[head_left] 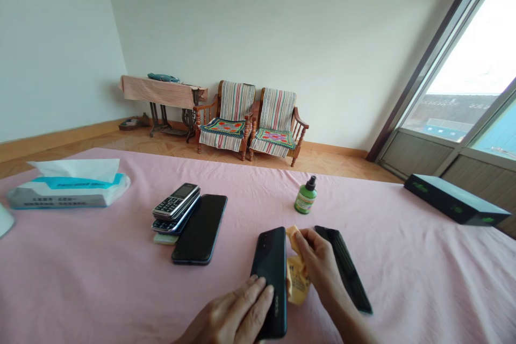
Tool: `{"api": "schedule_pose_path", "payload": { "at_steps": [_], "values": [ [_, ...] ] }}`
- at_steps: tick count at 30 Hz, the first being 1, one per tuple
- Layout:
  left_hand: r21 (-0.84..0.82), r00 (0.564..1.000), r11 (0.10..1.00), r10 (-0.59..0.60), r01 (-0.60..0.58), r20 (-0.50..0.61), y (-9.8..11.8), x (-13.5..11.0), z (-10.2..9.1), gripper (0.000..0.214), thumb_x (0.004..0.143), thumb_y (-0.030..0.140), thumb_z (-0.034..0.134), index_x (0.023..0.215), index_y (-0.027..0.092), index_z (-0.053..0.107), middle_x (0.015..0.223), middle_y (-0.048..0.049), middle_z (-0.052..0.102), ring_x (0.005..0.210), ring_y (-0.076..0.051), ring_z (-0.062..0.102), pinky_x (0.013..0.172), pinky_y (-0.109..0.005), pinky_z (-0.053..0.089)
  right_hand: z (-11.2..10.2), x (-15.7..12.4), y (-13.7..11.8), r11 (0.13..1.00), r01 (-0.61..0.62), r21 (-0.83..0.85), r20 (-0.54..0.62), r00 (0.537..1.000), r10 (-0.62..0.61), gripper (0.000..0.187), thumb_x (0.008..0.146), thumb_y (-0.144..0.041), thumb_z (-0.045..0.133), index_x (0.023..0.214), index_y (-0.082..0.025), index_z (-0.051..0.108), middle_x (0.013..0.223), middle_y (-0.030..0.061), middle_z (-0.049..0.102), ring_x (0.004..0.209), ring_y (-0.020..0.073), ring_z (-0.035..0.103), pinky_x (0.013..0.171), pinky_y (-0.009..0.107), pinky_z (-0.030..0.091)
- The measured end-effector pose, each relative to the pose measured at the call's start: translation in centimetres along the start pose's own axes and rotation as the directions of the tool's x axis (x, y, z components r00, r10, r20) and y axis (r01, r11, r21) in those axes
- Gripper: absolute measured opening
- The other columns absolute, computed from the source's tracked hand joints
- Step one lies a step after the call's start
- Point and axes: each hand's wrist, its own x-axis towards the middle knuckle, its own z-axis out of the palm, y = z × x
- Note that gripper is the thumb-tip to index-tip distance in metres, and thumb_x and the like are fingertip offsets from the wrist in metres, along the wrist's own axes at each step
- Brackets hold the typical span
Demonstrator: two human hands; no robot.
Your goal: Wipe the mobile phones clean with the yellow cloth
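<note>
My left hand (237, 312) grips the lower part of a dark smartphone (271, 258), its fingers across the back and the camera side facing me. The phone is tilted up on its edge over the pink cloth. In my right hand (320, 255) a yellow cleaning cloth (298, 279) is pinched, its upper part against the phone's right edge and the rest hanging below. Just right of that hand lies another dark smartphone (349, 269), partly behind my wrist. Beyond my hands stands a green spray bottle (306, 197) with a black top.
Left of my hands lie a black smartphone (201, 230) and a stack of keypad phones (176, 207). A tissue pack (68, 193) is at the far left, a black box (453, 201) at the far right. Two wooden armchairs (274, 123) stand beyond the pink-covered table (121, 290).
</note>
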Motion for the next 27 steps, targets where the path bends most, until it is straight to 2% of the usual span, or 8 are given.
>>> {"api": "schedule_pose_path", "payload": {
  "at_steps": [2, 4, 8, 12, 16, 18, 23, 27],
  "values": [
    [-0.040, 1.000, 0.999, -0.020, 0.020, 0.011, 0.3, -0.2, 0.4, 0.045, 0.090, 0.012, 0.032, 0.133, 0.010, 0.046, 0.118, -0.0117, 0.063, 0.106, -0.018, 0.063, 0.088, -0.022, 0.053, 0.1, 0.1, 0.6, 0.997, 0.045, -0.060, 0.016, 0.999, -0.045, 0.036, 0.080, -0.051, 0.056, 0.077, -0.016, 0.062, 0.063, -0.0001, 0.055, 0.055, 0.0127, 0.050, 0.048, 0.021, 0.038],
    [-0.090, 0.995, 0.991, -0.093, 0.095, 0.023, 0.5, -0.1, 0.7, 0.050, 0.088, 0.010, 0.031, 0.137, 0.010, 0.039, 0.117, -0.0112, 0.064, 0.103, -0.017, 0.064, 0.086, -0.020, 0.053, 0.2, 0.2, 0.9, 0.990, 0.081, -0.117, 0.014, 0.997, -0.080, 0.033, 0.082, -0.049, 0.054, 0.083, -0.017, 0.062, 0.066, 0.0015, 0.060, 0.061, 0.0152, 0.055, 0.054, 0.023, 0.041],
    [-0.176, 0.963, 0.948, -0.255, 0.267, 0.087, 0.5, 0.3, 0.3, 0.059, 0.085, 0.008, 0.032, 0.143, 0.014, 0.026, 0.113, -0.0086, 0.065, 0.096, -0.015, 0.067, 0.080, -0.017, 0.055, 0.4, 0.1, 0.9, 0.970, 0.145, -0.194, -0.025, 0.988, -0.153, 0.030, 0.083, -0.047, 0.054, 0.078, -0.018, 0.061, 0.065, 0.0019, 0.061, 0.060, 0.0160, 0.055, 0.054, 0.024, 0.040],
    [-0.194, 0.973, 0.954, -0.216, 0.228, 0.080, 0.4, 0.8, -0.4, 0.057, 0.087, 0.010, 0.031, 0.144, 0.014, 0.025, 0.114, -0.0093, 0.065, 0.093, -0.016, 0.068, 0.078, -0.019, 0.057, 0.4, 0.2, 0.9, 0.964, 0.186, -0.188, -0.045, 0.979, -0.198, 0.029, 0.083, -0.046, 0.053, 0.077, -0.018, 0.060, 0.065, 0.0020, 0.062, 0.061, 0.0166, 0.057, 0.055, 0.024, 0.042],
    [-0.145, 0.965, 0.956, -0.241, 0.255, 0.107, 0.8, 1.2, -1.2, 0.052, 0.091, 0.010, 0.033, 0.142, 0.014, 0.029, 0.116, -0.0091, 0.065, 0.094, -0.016, 0.068, 0.083, -0.020, 0.056, 0.2, 0.5, 1.1, 0.951, 0.227, -0.208, -0.176, 0.948, -0.265, 0.028, 0.083, -0.045, 0.053, 0.082, -0.018, 0.061, 0.068, 0.0019, 0.062, 0.062, 0.0166, 0.057, 0.056, 0.025, 0.044],
    [-0.126, 0.963, 0.958, -0.244, 0.257, 0.114, 1.0, 1.4, -1.5, 0.051, 0.091, 0.011, 0.033, 0.142, 0.015, 0.031, 0.116, -0.0083, 0.065, 0.096, -0.016, 0.067, 0.084, -0.020, 0.055, 0.1, 0.8, 1.1, 0.936, 0.265, -0.231, -0.205, 0.927, -0.313, 0.027, 0.084, -0.043, 0.053, 0.085, -0.018, 0.063, 0.071, 0.0022, 0.062, 0.064, 0.0166, 0.058, 0.057, 0.025, 0.045],
    [-0.105, 0.970, 0.967, -0.221, 0.231, 0.100, 1.0, 1.5, -1.8, 0.051, 0.092, 0.011, 0.034, 0.142, 0.016, 0.030, 0.114, -0.0080, 0.066, 0.097, -0.015, 0.067, 0.083, -0.018, 0.055, -0.3, 1.1, 0.9, 0.896, 0.363, -0.257, -0.115, 0.909, -0.401, 0.023, 0.085, -0.036, 0.053, 0.089, -0.018, 0.068, 0.080, 0.0042, 0.062, 0.071, 0.0169, 0.060, 0.063, 0.026, 0.048],
    [-0.113, 0.971, 0.967, -0.219, 0.229, 0.096, 0.8, 0.9, -1.1, 0.054, 0.090, 0.009, 0.034, 0.143, 0.015, 0.028, 0.116, -0.0084, 0.065, 0.096, -0.015, 0.067, 0.082, -0.018, 0.055, 0.3, 0.1, 0.2, 0.868, 0.439, -0.233, -0.047, 0.886, -0.461, 0.018, 0.086, -0.029, 0.055, 0.091, -0.018, 0.069, 0.080, 0.0040, 0.061, 0.073, 0.0157, 0.060, 0.063, 0.024, 0.048]
  ]
}}
